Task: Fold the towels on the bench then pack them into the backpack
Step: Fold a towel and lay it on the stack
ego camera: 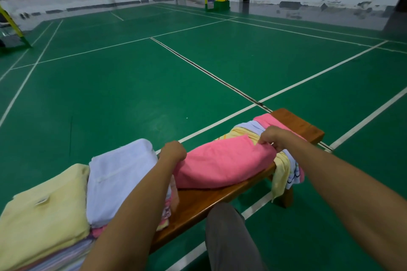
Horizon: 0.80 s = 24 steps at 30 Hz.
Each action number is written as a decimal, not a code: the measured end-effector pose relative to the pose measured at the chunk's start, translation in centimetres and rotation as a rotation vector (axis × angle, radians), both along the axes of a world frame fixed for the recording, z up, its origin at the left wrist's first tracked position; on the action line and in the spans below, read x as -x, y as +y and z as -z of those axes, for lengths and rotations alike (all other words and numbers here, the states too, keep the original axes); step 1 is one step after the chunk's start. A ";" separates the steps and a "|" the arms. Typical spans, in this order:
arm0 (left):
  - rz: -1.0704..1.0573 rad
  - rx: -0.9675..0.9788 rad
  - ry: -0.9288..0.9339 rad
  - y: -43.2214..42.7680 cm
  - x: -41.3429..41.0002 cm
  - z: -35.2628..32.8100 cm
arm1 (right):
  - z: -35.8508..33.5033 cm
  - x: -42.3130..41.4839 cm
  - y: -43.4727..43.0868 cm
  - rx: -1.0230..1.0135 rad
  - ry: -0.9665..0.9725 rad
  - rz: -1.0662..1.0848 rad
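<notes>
A pink towel (222, 165) lies folded across the middle of the wooden bench (207, 202). My left hand (174, 152) grips its left end and my right hand (274, 137) pinches its right end. To the left sit folded towels: a pale lilac one (120, 180) and a yellow one (44, 211) on top of striped and pink cloth. Beyond my right hand lies a heap of unfolded towels (286, 167) in yellow, white and pink, partly hanging over the bench's near side. No backpack is in view.
The bench stands on a green court floor (154, 86) with white lines. My grey-trousered knee (229, 233) is just in front of the bench. A yellow net post with a green base (221, 3) stands far back, another (13, 28) at far left.
</notes>
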<state>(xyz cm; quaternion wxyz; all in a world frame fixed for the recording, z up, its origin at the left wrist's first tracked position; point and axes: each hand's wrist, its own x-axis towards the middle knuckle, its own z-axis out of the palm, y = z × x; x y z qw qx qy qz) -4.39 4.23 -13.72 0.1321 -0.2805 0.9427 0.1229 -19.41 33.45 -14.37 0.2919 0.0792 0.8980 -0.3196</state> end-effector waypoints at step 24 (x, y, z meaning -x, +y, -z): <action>0.352 -0.019 -0.034 4.1 5.9 11.9 | 9.9 3.1 -4.5 -0.233 0.285 -0.180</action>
